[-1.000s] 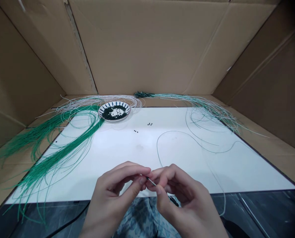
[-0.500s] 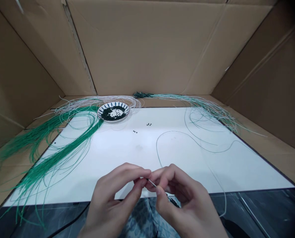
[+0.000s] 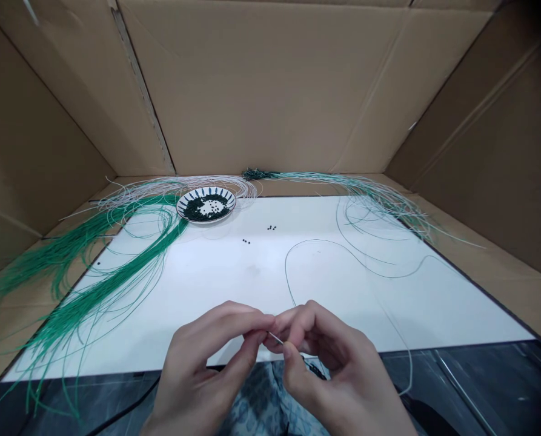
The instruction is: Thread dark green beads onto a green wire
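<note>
Nearest, the left hand (image 3: 211, 357) and right hand (image 3: 336, 363) are pinching a thin pale strand (image 3: 276, 337) between them at the near edge of the flat white bench (image 3: 206, 266); a loosening left grip could be letting its end slip. The tiny dark bead showing there a second ago is now hiding from view, while small round black beads (image 3: 246, 241) are lying beyond, short of the blue-striped white round dish (image 3: 229, 200).

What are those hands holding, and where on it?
A thin white strand: the right hand pinches it between thumb and finger; the left hand pinches where it disappears. Its ends are hidden.
</note>
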Tool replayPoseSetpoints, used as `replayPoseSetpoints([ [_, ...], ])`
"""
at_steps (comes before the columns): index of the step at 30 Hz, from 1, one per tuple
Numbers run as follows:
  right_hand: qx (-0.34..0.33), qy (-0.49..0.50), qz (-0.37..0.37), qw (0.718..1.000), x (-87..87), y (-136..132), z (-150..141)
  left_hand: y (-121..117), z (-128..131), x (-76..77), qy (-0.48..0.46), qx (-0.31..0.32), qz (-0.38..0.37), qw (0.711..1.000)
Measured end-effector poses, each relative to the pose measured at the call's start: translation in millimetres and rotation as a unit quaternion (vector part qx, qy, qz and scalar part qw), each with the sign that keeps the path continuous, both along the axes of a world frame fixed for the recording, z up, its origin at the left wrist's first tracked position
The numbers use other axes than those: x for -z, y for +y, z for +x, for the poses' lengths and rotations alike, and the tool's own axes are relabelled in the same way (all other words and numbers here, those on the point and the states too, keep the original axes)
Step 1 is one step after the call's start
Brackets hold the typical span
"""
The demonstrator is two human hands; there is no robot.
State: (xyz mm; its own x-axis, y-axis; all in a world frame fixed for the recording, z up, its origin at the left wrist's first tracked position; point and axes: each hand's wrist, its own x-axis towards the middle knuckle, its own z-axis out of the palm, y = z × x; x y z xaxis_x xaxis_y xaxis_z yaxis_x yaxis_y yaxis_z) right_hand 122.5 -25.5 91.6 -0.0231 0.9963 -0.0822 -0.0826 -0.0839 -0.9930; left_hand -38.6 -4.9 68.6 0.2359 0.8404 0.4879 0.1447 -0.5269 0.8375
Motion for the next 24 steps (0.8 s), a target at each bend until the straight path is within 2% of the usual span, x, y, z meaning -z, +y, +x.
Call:
replayPoseSetpoints([
  [6, 0.000, 0.012, -0.019, 1.000, -3.0, -0.3, 0.4, -0.6, 0.1, 0.2, -0.024, -0.015, -0.041, 0.999],
  [9, 0.005, 0.016, -0.020, 1.000, -3.6, -0.2, -0.7, 1.0, 3.0, 1.3, -0.088, -0.015, -0.114, 0.989],
  [13, 0.018, 0.006, -0.011, 1.000, -2.8, -0.7, -2.7, 3.9, 9.6, 1.4, -0.214, -0.007, -0.277, 0.937],
  [15, 0.023, 0.003, -0.005, 1.000, -2.6, -0.8, -3.2, 5.0, 12.3, 0.5, -0.251, 0.003, -0.321, 0.913],
  [19, 0.012, -0.005, -0.005, 1.000, -3.1, 0.3, -2.8, 6.2, 13.4, 0.5, -0.270, 0.007, -0.341, 0.900],
  [24, 0.004, -0.007, -0.013, 1.000, -3.4, 1.8, -1.6, 7.9, 8.4, 5.6, -0.249, 0.027, -0.313, 0.916],
])
